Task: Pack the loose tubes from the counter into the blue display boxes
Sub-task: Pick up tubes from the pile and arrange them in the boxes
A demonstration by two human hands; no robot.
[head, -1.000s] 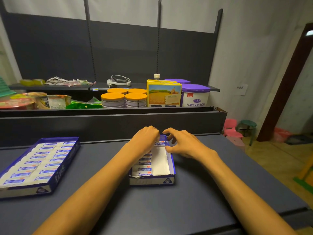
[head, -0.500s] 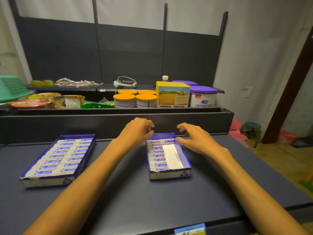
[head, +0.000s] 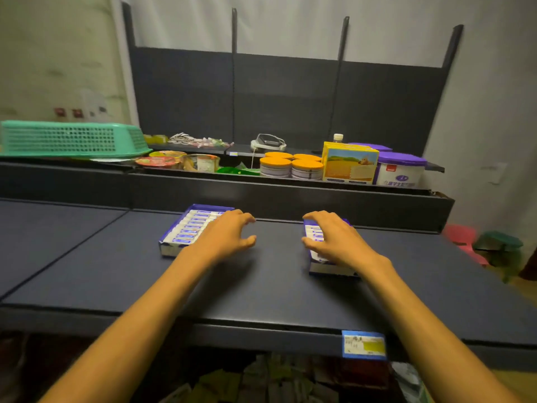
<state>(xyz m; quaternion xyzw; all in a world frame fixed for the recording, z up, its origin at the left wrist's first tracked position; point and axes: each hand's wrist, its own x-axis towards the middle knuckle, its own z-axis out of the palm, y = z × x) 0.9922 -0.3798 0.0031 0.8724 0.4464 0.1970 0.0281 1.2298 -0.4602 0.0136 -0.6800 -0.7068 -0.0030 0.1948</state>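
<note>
Two blue display boxes stand on the dark counter [head: 261,292]. The left box [head: 174,248] is packed with a row of white and blue tubes [head: 191,228]. My left hand [head: 229,237] hovers at its right side, fingers spread and loosely bent, holding nothing. The right box [head: 328,268] shows several tubes [head: 312,231] along its left side. My right hand [head: 334,239] lies over it, fingers spread, covering most of its inside. Whether either hand touches a box I cannot tell. No loose tubes show on the counter.
A raised shelf behind the counter carries orange-lidded tins [head: 290,167], a yellow carton [head: 348,165], a purple-lidded tub [head: 401,170], bowls [head: 162,161] and a green basket [head: 72,139]. A price label [head: 363,344] sits on the counter's front edge. Stools [head: 494,245] stand at right.
The view has swung left and pulled back. My left hand left the right box and moved to the left box. My right hand now covers the right box.
</note>
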